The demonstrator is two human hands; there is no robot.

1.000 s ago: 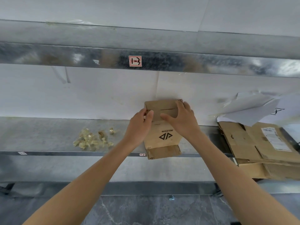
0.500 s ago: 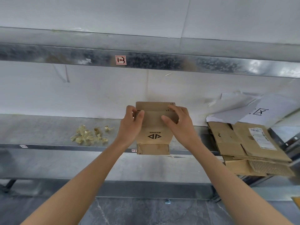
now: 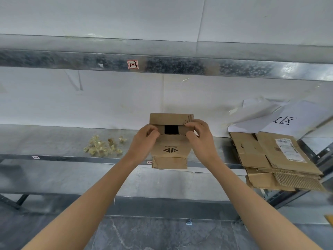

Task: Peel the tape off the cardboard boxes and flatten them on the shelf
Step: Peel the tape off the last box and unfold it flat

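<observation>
Both grips pinching cardboard box (image 3: 170,141) (upper flaps), left hand (image 3: 144,141), right hand (image 3: 200,138)

We take this for a storeroom or warehouse: galvanised metal shelving (image 3: 54,141) with small label stickers (image 3: 132,64) on its beams, a stack of flattened cardboard (image 3: 261,156), and plain white wall panels (image 3: 90,105) behind.

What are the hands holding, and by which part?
The box: the left hand grips its upper left edge, the right hand its upper right edge.
</observation>
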